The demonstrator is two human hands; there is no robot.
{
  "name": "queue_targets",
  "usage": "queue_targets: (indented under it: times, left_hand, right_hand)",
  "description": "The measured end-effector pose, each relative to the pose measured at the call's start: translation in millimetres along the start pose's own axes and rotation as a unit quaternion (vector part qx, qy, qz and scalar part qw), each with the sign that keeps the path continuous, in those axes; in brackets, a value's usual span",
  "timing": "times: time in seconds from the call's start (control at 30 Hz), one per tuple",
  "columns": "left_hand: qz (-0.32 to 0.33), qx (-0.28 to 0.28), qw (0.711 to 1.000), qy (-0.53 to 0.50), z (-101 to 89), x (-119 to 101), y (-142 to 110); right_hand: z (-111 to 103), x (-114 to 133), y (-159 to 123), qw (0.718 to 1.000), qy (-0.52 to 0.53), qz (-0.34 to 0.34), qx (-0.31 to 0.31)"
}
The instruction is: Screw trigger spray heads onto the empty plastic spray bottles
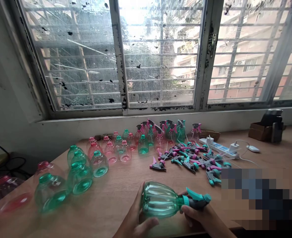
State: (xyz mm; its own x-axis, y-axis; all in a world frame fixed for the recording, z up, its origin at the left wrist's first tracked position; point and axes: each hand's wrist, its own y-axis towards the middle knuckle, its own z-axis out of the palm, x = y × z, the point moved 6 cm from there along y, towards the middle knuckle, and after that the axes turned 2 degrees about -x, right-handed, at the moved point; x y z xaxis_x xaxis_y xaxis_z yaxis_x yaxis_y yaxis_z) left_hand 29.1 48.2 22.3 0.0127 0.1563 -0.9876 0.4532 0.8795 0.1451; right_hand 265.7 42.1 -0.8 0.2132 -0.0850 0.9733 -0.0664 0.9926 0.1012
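Between your hands, the green bottle [161, 200] is held on its side, its base cupped by your left hand [135, 218] and its neck, with the teal-and-grey spray head [197, 201], gripped by your right hand [202, 215]. Beyond your right hand lies a heap of loose spray heads [190, 166]; left of your left hand stand headless bottles [81, 175], green and pink.

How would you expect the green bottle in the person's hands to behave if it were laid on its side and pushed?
The green bottle would probably feel light, as no liquid shows through its clear wall. Its rounded body might roll on the table, though the protruding trigger head would likely check a full turn.
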Motion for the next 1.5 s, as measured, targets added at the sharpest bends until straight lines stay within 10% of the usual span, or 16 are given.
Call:
queue_targets:
  times: [1.5]
  left_hand:
    - [0.017, -0.01, 0.999, -0.028, -1.9, 5.9, 2.9]
  right_hand:
    - [-5.3, -1.1, -0.7, 1.0, 0.0, -0.011, -0.015]
